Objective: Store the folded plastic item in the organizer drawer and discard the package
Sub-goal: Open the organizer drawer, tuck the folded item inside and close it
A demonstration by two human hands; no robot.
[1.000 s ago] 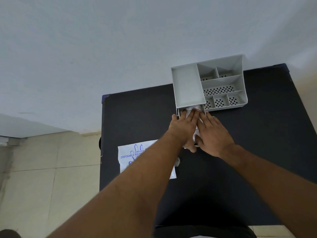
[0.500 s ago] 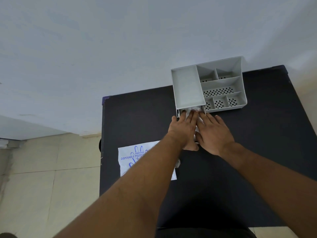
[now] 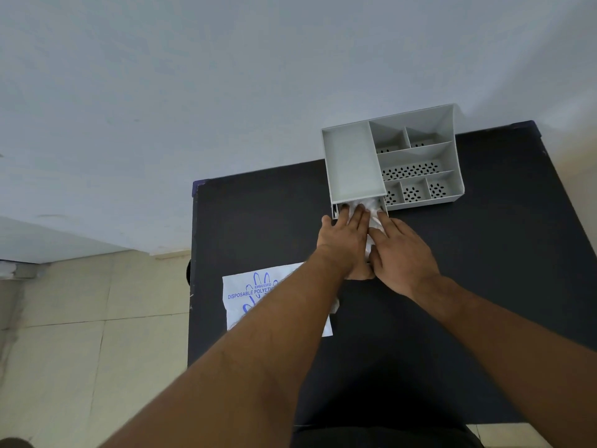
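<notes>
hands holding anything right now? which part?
Both hands, left and right, press the folded plastic item into the drawer; fingers lie on top of it, no clear pinch visible.

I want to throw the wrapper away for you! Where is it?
The white package with blue letters lies flat on the black table, near its left edge, partly hidden under the person's left forearm.

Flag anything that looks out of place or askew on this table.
The white plastic bulges crumpled out of the drawer under both hands, not fully in. The printed package lies loose near the table's left edge, partly under the left forearm. The organizer sits square.
</notes>
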